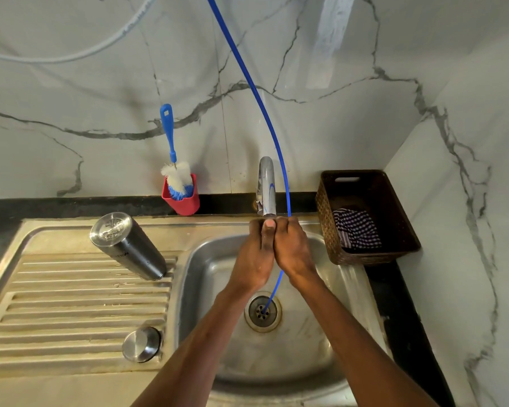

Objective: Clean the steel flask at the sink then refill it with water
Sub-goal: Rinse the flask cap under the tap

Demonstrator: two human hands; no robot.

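The steel flask (128,245) stands upside down on the drainboard, left of the basin, with its base facing up. Its round steel lid (141,344) lies nearer to me on the drainboard, by the basin's left rim. My left hand (254,257) and my right hand (291,248) are pressed palm to palm over the sink basin (206,277), fingertips curled together just below the tap spout (267,186). Neither hand holds anything. I cannot see a water stream.
A blue bottle brush (172,160) stands in a red holder (182,202) against the back wall. A thin blue tube (259,104) hangs from above, passes behind my right hand and ends in the drain (262,311). A brown basket (365,215) with a checked cloth sits on the right.
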